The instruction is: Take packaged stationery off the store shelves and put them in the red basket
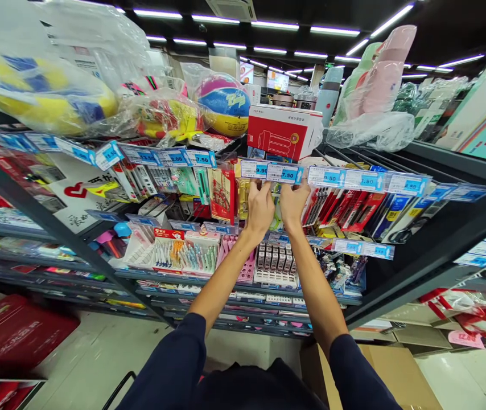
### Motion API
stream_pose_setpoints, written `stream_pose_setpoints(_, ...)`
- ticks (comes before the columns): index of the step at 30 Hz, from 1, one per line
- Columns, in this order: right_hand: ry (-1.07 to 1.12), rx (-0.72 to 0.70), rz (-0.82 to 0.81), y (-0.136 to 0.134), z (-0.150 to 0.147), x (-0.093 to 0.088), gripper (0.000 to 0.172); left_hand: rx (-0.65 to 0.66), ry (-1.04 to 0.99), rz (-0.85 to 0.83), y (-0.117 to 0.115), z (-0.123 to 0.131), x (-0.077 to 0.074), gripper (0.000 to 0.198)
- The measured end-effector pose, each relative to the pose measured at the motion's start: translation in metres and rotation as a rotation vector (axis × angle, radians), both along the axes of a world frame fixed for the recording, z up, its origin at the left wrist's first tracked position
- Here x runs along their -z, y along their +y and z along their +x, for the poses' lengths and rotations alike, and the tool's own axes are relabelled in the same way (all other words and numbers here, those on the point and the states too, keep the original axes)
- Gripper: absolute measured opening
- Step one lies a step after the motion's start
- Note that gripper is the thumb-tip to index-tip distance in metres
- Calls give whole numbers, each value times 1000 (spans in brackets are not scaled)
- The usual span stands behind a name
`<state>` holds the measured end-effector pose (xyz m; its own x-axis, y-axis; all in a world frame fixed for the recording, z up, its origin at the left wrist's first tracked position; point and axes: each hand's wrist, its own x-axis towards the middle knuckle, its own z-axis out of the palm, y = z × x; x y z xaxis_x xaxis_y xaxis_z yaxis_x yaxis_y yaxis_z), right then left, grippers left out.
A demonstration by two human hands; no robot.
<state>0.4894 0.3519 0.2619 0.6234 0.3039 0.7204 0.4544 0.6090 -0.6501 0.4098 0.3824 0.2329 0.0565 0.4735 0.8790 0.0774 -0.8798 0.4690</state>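
Note:
Both of my arms reach forward to a row of hanging goods. My left hand (260,209) is closed, its fingers curled just under a price tag (255,169) that reads 9.90. Close to its right, my right hand (293,205) is closed too, its fingertips up against the lower edge of a 7.50 price tag (284,172). Yellow-green packaged goods (277,216) show between the hands; what the fingers grip is hidden. A red and white box (283,134) stands right above the tags. Red packs (222,196) hang left of my left hand.
Carded pens (345,208) hang on the right. Below are trays of pens (185,255) and small boxes (275,259). Wrapped balls (221,102) and bottles (382,80) stand on top. Dark shelf uprights (68,239) flank the bay. An open carton (396,376) sits on the floor at right.

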Motion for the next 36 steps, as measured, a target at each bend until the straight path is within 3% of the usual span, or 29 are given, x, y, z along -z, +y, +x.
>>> stream_pose_setpoints(7,-76,176,-51,2,1,7,46,35,34,-19,-3,-5,-3,29)
stream_pose_setpoints(13,-284,218,-93,-28,-18,49,64,10,45,9,-5,-12,14,32)
stream_pose_setpoints(17,-453,288,-193,-38,-10,71,54,43,42,54,0,-15,32,35)
stream_pose_setpoints(22,-506,286,-314,-30,8,69,48,90,98,38,15,-9,36,37)
stream_pose_setpoints(27,-538,274,-451,-28,6,64,52,63,187,49,15,-5,38,47)
stream_pose_setpoints(32,-530,247,-478,-35,-3,70,55,22,205,82,1,-7,50,55)
stream_pose_setpoints(36,-567,234,-384,-67,-9,90,53,32,203,87,-23,-26,64,61)
